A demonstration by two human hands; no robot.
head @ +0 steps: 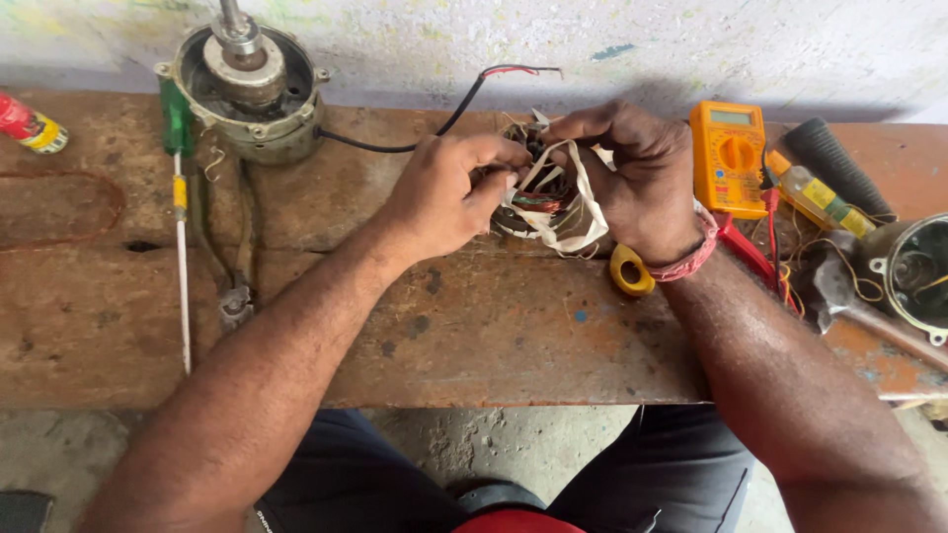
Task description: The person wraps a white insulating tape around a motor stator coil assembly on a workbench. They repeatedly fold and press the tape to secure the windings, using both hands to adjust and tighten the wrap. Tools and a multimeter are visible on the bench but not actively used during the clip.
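Wooden bench [474, 336], worn and stained, runs across the frame, wall behind it. Person seated at it, dark trousers below the edge.

Motor housing [247, 84], round metal with shaft up, sits top left on the bench; black cable [395, 148] runs from it toward centre, red and black ends bare near the wall.

Left hand [444, 197] and right hand [637, 183] meet mid-bench around a stator coil [548, 202]: wound ring with off-white tape strips and coloured wires hanging loose. Left fingers pinch the coil's left side, clenched on it. Right hand curls over the top and right side, fingers grasping a tape strip and the windings. Coil sits just above or on the bench, between both hands; contact with the bench can't be told. Red thread band on the right wrist [691, 259].

Multimeter [729, 158], orange, lies just right of the right hand, red lead [746, 252] trailing under the wrist. Yellow tape roll [629, 271] beside that wrist. Second metal housing [913, 271] far right, hammer [859, 301] next to it. Screwdriver [180, 197], green handle, long shaft, lies left. Pliers [232, 286] beside it. Red spray can [30, 123] at left edge.
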